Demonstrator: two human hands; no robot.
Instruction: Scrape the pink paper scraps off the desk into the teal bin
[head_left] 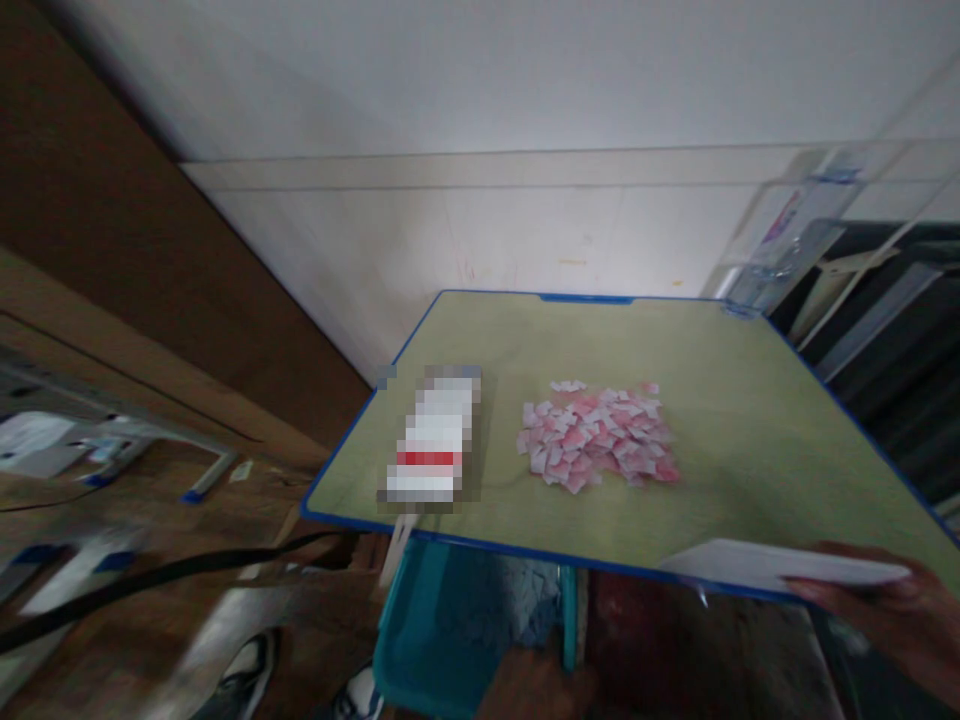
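My right hand (885, 600), at the near right edge of the table, is closed on a flat white sheet (750, 565). Its material is unclear, and it tilts low over the blue rim. My left hand (536, 685) is low at the near side of a teal bin (427, 640). It looks dark there, its fingers mostly hidden. Inside the bin lies a mass of pale bluish-white pieces (525, 600). A heap of small pink and white paper-like pieces (600, 435) rests on the green tabletop (637, 340), apart from both hands.
Left of the heap lies a blurred-out white object with a red band (431, 440); a pale strap hangs below it. A clear plastic bottle (780, 240) stands at the far right corner. White wall backs the table; a brown wooden panel (187, 280) rises left. A dark cable (187, 570) crosses the lower left.
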